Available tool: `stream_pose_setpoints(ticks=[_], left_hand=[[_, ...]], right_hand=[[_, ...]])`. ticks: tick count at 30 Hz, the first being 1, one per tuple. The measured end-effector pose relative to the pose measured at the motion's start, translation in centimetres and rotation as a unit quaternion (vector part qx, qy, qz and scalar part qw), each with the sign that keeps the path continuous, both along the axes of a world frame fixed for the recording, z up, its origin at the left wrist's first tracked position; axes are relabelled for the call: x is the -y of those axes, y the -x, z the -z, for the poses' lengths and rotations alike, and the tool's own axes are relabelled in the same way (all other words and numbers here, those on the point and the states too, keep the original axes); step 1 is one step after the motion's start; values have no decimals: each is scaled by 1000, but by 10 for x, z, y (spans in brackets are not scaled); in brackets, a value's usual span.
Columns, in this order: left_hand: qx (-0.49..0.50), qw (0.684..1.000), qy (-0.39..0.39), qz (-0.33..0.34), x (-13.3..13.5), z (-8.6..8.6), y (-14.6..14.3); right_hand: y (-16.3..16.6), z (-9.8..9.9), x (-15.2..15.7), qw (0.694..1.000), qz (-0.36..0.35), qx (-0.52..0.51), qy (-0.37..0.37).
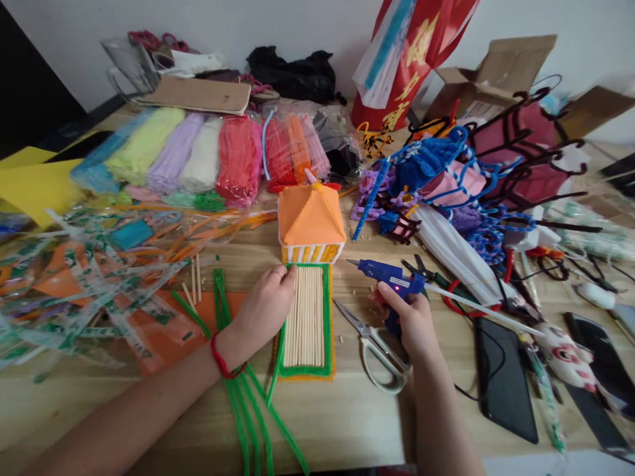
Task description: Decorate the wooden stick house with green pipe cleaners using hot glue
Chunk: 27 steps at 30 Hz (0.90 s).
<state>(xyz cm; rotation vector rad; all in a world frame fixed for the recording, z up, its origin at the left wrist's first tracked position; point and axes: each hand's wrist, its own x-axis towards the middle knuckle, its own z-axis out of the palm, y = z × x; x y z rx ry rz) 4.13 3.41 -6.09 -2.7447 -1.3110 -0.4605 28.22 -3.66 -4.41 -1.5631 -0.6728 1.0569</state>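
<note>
My right hand grips a blue hot glue gun, its nozzle pointing left and a long glue stick out of its back. My left hand is closed in a pinch at the upper left corner of a panel of wooden sticks with a green and orange fuzzy border. From under that hand a green pipe cleaner runs down the panel's left side; its upper end is hidden by the fingers. Touching or just behind the panel stands a small house with an orange roof and striped walls.
Scissors lie beside the panel, under the glue gun. More green pipe cleaners lie beneath my left wrist. Bundled pipe cleaners line the back, plastic scraps the left. Lanterns and a phone are on the right.
</note>
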Motion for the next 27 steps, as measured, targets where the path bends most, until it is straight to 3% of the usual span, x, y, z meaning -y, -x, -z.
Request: stream_pose_setpoints(ticks=[13,21,27], left_hand=[[92,994,49,-40,-8,-3,1],[95,994,50,-28,-10,-1,1],[92,994,49,-24,-10,0,2]], right_hand=[[1,1,-1,998,2,52,28],[2,-1,0,999,-3,44,30],[-3,9,-1,997,1,78,29]])
